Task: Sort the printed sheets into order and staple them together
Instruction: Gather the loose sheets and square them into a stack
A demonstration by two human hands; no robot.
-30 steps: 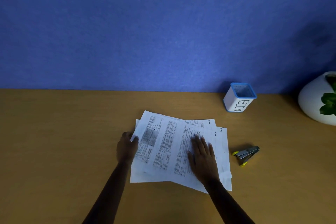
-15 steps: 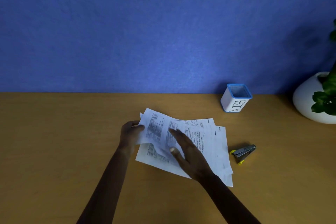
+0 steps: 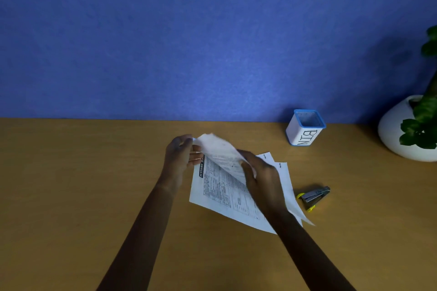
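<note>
White printed sheets (image 3: pixel 220 192) are lying fanned in a loose stack near the middle of the tan table (image 3: pixel 71 184), their long axis slanting from the near right corner up toward the far left, with a bold black heading running along the far left edge of the exposed page. One top sheet (image 3: pixel 218 149) is curling up off the stack, blurred, its lifted corner pointing toward the blue wall (image 3: pixel 189 30). The left hand (image 3: pixel 178 157) is sitting at the stack's far left corner, thumb and fingers pinching the raised sheet's edge. The right hand (image 3: pixel 262 175) is pressing on the middle of the sheets with its fingers close together, tips under the curling page; whether it is gripping that page I cannot tell. Two lower pages are poking out to the right of that hand. A grey stapler with yellow ends (image 3: pixel 313 196) is lying just right of the stack, apart from it, pointing far-right. A white bin with a blue rim (image 3: pixel 305 129) is standing farther back by the wall, and a white pot with a green plant (image 3: pixel 402 130) is sitting at the right edge.
</note>
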